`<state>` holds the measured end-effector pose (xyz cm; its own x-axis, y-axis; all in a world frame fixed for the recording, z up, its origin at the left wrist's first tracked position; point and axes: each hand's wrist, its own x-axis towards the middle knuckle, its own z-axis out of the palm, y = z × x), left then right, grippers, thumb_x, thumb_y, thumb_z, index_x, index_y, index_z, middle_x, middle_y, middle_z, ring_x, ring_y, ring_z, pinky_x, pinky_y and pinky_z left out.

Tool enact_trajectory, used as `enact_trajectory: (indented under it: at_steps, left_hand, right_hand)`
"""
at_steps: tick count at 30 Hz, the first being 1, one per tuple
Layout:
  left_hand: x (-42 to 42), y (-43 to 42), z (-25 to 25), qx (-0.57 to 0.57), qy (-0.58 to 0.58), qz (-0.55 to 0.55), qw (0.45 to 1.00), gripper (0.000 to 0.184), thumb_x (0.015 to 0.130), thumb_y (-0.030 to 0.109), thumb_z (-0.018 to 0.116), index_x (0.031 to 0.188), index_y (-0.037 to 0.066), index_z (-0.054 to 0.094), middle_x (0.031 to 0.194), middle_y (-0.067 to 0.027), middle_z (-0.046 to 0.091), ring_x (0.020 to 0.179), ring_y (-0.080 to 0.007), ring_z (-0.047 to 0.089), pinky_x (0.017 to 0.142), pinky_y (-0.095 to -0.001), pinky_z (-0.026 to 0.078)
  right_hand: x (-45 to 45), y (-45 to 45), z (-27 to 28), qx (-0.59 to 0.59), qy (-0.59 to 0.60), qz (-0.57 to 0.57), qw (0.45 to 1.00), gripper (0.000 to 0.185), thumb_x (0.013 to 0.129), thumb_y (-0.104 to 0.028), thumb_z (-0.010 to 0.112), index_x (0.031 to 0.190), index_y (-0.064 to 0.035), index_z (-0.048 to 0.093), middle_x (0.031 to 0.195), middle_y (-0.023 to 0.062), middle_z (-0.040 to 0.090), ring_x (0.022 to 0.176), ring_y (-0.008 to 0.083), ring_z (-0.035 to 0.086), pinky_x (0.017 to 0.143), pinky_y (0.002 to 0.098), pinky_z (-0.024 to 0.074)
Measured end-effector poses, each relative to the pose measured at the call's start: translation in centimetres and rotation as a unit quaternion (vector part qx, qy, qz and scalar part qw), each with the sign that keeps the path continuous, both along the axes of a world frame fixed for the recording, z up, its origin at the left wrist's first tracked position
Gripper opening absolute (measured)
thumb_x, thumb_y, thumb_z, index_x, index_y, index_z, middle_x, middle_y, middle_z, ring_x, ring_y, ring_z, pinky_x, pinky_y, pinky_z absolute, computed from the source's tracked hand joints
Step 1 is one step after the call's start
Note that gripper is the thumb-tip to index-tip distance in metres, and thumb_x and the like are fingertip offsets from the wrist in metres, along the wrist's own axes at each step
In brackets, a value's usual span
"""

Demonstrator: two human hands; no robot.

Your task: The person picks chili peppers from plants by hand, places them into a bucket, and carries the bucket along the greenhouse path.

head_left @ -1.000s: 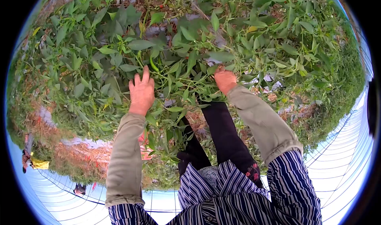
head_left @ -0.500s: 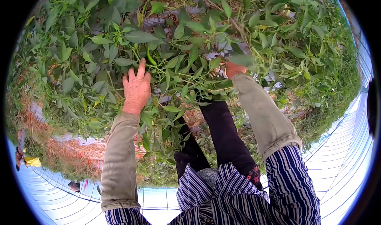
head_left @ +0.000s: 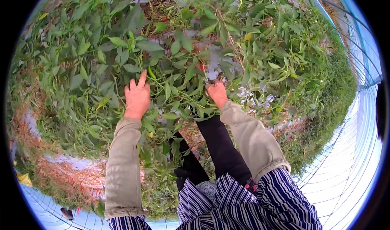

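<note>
Prob. a greenhouse: pepper plants (head_left: 167, 91) w/ pale sheeting (head_left: 337, 161).

Text, labels, numbers — none readable.

A bright green pepper (head_left: 151, 72) — slender, tilted — sits among darker leaves (head_left: 150, 46).

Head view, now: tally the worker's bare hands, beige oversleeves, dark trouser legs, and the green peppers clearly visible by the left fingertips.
Left hand, right hand: 2
Left oversleeve, right oversleeve: 2
Left trouser leg, right trouser leg: 2
Green pepper: 1
Total: 7; leaves may hide more peppers.
</note>
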<state>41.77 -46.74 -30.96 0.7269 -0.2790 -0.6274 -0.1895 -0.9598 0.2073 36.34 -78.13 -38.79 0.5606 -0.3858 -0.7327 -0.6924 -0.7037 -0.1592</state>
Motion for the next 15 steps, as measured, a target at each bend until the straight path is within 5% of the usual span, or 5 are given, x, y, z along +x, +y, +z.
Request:
enact_trajectory:
  at_steps: [3,6,12,15]
  left_hand:
    - [-0.3,0.3,0.0,0.002,0.007,0.004,1.0,0.017,0.073,0.004,0.062,0.09,0.002,0.062,0.147,-0.0021,0.024,0.116,-0.0349,0.04,0.094,-0.0532,0.036]
    - [-0.3,0.5,0.3,0.009,0.021,0.008,1.0,0.018,0.074,0.005,0.061,0.091,0.002,0.062,0.148,-0.0008,0.023,0.117,-0.0352,0.039,0.096,-0.0524,0.035]
    - [-0.7,0.8,0.5,-0.004,0.003,-0.001,1.0,0.019,0.072,0.006,0.063,0.091,0.003,0.064,0.148,0.0003,0.022,0.114,-0.0334,0.041,0.096,-0.0519,0.035]
    - [-0.4,0.3,0.8,-0.003,0.004,-0.002,1.0,0.02,0.071,0.007,0.064,0.09,0.003,0.065,0.148,-0.0001,0.022,0.113,-0.0328,0.042,0.095,-0.0519,0.035]
  right_hand:
    - [-1.0,-0.1,0.8,0.179,-0.003,-0.172,0.969,0.042,0.078,-0.025,0.065,0.103,0.0086,0.06,0.099,0.0156,0.065,0.088,0.0271,0.061,0.08,0.0357,0.0442]
    - [-3.7,-0.4,-2.6,0.16,-0.069,-0.183,0.968,0.028,0.078,-0.016,0.065,0.097,0.0046,0.063,0.085,0.0094,0.065,0.069,0.0201,0.058,0.066,0.034,0.0463]
    - [-5.2,-0.6,-3.6,0.077,-0.081,-0.322,0.94,0.021,0.078,-0.01,0.06,0.094,0.0031,0.063,0.08,0.0096,0.063,0.068,0.0205,0.057,0.063,0.0366,0.0469]
    - [-3.7,-0.6,-3.1,0.13,-0.078,-0.484,0.862,0.012,0.082,-0.017,0.062,0.09,-0.0077,0.061,0.075,0.0035,0.06,0.061,0.0161,0.054,0.054,0.0345,0.0449]
